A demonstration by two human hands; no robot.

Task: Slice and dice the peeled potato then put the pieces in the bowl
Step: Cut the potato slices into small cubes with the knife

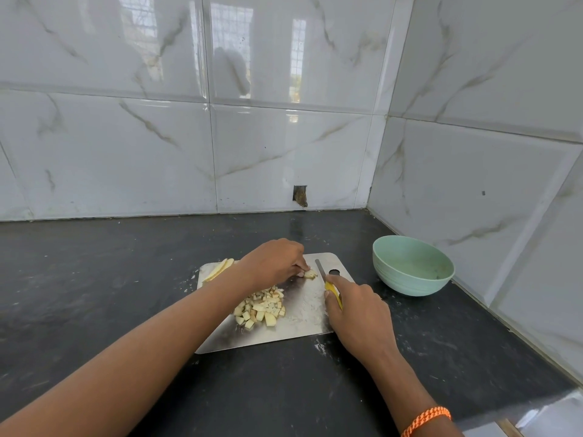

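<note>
Head view: left hand (273, 263) pinches potato piece (310, 274) near board (303, 323) far edge; right hand (356, 305) grips knife (328, 283).

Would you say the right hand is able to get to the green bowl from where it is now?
Probably yes. The right hand grips the knife at the board's right edge, and only bare counter lies between it and the bowl.

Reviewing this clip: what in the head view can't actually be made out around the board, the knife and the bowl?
- Left hand fingertips on the potato piece: hidden under the hand, grip unclear.
- Knife: handle mostly covered by the right hand; whether the blade touches the board can't be told.
- Slices: partly behind the left wrist; count unclear.
- Bowl: specks inside too small to identify.
</note>
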